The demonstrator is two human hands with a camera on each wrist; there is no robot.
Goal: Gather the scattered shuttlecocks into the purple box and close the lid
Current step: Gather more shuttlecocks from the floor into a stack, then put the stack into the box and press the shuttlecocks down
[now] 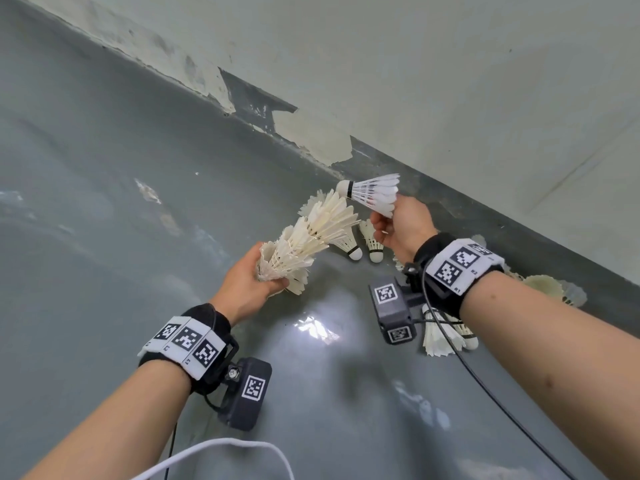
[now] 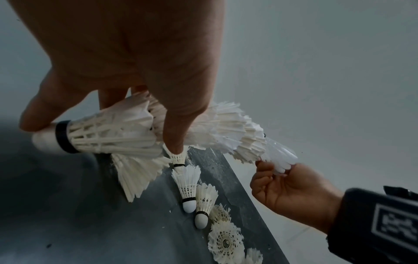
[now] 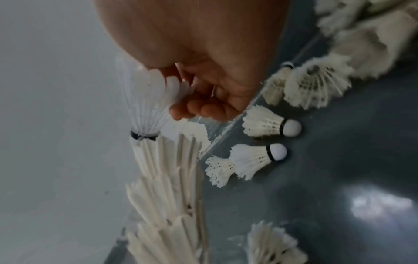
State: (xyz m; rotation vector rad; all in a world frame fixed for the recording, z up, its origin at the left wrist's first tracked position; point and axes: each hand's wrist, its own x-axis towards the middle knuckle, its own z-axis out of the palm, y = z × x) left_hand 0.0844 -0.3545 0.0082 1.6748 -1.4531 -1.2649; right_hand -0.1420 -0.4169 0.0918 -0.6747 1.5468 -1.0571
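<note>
My left hand point(image 1: 246, 282) grips a long stack of nested cream shuttlecocks point(image 1: 308, 237) near its cork end, and the stack slants up and to the right. My right hand point(image 1: 398, 226) pinches a single white shuttlecock point(image 1: 374, 194) by its feathers, with its cork at the stack's open feather end. In the left wrist view my fingers point(image 2: 174, 125) curl round the stack point(image 2: 117, 132). In the right wrist view the white shuttlecock point(image 3: 147, 100) meets the stack point(image 3: 172, 187) cork first. The purple box is not in view.
Loose shuttlecocks lie on the grey floor point(image 1: 104, 202) along the wall point(image 1: 450, 81): two side by side point(image 1: 353, 245) point(image 1: 374, 245), a bunch under my right wrist point(image 1: 443, 336), more behind my right forearm point(image 1: 550, 289). A white cable point(image 1: 214, 448) loops near the bottom edge.
</note>
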